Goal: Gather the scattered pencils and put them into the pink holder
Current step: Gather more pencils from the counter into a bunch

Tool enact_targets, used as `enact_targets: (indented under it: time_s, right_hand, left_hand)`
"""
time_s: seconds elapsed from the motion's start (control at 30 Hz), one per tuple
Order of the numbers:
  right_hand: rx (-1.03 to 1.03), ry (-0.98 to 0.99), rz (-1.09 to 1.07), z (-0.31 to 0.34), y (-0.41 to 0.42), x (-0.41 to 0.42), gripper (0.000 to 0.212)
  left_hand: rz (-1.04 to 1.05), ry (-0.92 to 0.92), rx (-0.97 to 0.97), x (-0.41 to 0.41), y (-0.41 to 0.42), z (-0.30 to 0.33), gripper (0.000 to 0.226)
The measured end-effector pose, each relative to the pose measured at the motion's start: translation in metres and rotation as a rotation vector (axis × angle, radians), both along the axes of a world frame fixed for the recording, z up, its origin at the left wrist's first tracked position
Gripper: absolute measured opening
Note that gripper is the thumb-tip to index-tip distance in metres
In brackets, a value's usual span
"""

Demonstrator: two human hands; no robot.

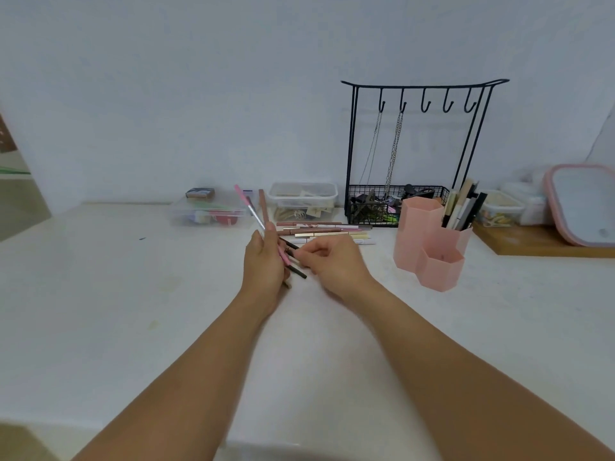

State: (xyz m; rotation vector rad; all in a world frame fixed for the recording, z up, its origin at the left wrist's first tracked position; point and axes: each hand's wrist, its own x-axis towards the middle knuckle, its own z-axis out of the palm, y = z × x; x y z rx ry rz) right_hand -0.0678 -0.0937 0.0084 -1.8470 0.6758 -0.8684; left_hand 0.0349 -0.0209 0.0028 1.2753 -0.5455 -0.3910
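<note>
My left hand grips a small bundle of pencils above the white table; a pink-and-silver one and a brown one stick up and away, and dark ends poke out below the palm. My right hand sits just right of it, fingers curled, pinching the lower end of a dark pencil in that bundle. Several more pencils, brown, gold and white, lie side by side on the table behind my hands. The pink hexagonal holder stands to the right, with several pens and pencils upright in its rear right cell.
A black wire rack with hooks, chains and a basket stands behind the holder. Two clear plastic boxes sit along the wall. A wooden tray with a pink-rimmed lid and more containers is at far right.
</note>
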Motion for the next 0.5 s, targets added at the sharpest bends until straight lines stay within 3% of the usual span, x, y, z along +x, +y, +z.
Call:
enact_targets:
  time_s: [0.07,0.13,0.27,0.37,0.5]
  right_hand:
    - [-0.236,0.110,-0.199,-0.002,-0.017,-0.006,0.002]
    - [-0.353,0.269,-0.260,-0.008,-0.027,-0.011,0.015]
    - [-0.355,0.398,-0.195,-0.013,-0.029,-0.005,0.029]
    - [-0.380,0.411,-0.186,-0.010,-0.027,-0.001,0.021]
    - [-0.378,0.359,-0.202,-0.008,-0.026,-0.004,0.011]
  left_hand:
    - [0.053,0.026,-0.024,-0.001,0.002,0.005,0.036]
    - [0.156,0.039,-0.030,0.007,0.004,0.005,0.030]
    - [0.239,0.025,0.004,0.023,0.005,-0.003,0.023]
    - [0.190,0.022,-0.014,0.024,0.004,-0.003,0.018]
    - [0.131,0.114,-0.071,0.019,0.003,0.002,0.031]
